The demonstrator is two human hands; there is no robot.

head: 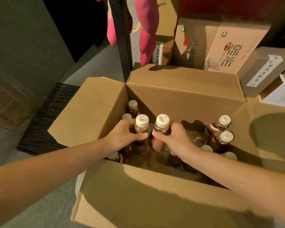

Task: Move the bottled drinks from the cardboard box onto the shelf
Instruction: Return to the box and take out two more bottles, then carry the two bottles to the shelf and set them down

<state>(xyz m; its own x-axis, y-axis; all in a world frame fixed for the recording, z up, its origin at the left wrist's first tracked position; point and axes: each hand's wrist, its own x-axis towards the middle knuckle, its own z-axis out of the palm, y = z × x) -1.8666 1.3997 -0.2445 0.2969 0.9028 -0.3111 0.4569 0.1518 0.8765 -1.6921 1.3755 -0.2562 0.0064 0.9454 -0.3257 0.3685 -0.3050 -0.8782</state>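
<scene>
An open cardboard box (179,94) stands on the floor with its flaps folded out. Inside stand several bottled drinks with brown liquid and cream caps. My left hand (122,137) grips one bottle (142,122) below its cap. My right hand (174,139) grips a second bottle (161,124) right beside it. Both bottles are upright and rise above the others. More bottles stand at the box's right side (224,122) and back left corner (132,106). No bare shelf surface is visible.
Tea cartons with printed labels (232,50) and smaller boxes (262,71) stand behind the box. A black post (122,38) with pink cloth (148,30) hanging on it rises at the back left. A dark ribbed mat (44,119) lies on the floor to the left.
</scene>
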